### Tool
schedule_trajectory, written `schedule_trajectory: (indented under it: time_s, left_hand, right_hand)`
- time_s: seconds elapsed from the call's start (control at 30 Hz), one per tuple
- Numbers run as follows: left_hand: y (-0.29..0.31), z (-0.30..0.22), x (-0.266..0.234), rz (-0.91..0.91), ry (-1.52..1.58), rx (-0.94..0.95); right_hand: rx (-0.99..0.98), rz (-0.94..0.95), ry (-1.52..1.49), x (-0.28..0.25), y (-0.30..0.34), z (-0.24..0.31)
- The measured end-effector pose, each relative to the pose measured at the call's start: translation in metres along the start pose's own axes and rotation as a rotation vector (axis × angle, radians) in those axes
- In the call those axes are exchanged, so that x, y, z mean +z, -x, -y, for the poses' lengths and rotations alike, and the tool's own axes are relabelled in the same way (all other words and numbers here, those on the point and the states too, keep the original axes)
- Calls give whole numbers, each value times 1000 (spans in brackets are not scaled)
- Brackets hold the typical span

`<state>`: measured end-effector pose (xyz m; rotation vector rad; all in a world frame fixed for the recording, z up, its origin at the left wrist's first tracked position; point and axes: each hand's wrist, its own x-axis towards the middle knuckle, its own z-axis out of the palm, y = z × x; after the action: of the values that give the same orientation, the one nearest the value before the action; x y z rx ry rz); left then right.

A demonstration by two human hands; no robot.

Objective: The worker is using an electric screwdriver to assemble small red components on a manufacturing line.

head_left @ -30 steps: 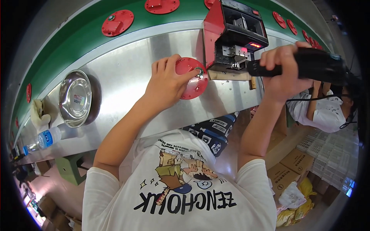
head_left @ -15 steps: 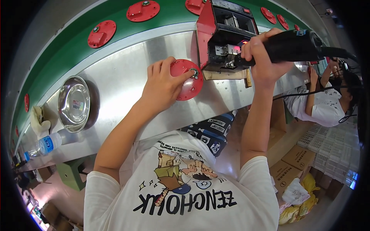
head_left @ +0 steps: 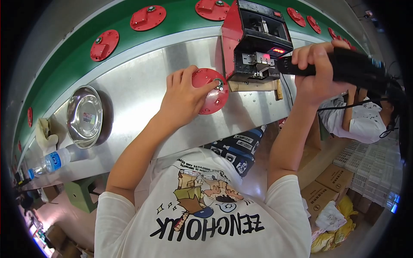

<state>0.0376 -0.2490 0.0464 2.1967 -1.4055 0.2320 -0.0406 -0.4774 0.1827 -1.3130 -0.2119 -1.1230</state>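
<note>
Disc [head_left: 216, 98] lies flat on the metal desk [head_left: 137, 79], left fingers [head_left: 177, 78] part open at its left edge, thumb on its fitting; whether they grip, I cannot tell. Right of the disc, right fingers [head_left: 303, 56] are wrapped round a black tool [head_left: 355, 68]. Just right of the disc stands a machine [head_left: 232, 45]; well left, a bowl [head_left: 85, 138]; beyond, a green strip [head_left: 183, 18]. Cartons [head_left: 329, 181] sit on the floor [head_left: 257, 184], nearer the body and right of the disc.

Bright glare on the steel bench [head_left: 137, 88], dark bowed fisheye edges.
</note>
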Motion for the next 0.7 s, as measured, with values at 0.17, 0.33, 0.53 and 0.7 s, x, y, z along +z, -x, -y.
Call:
schedule_trajectory:
  time_s: [0.17,0.33,0.53,0.7]
  left_hand:
    - [2,4,0,0,10,-19]
    - [0,4,-6,-92,100,21]
    - [11,-7,-22,190,307,186]
    - [12,-12,-6,95,216,189]
  right_hand:
    - [-40,56,123,-3,7,-16]
    - [109,58,10,-19,35,-8]
    - [313,7,202,-43,100,3]
    - [302,-157,172,-58,129,16]
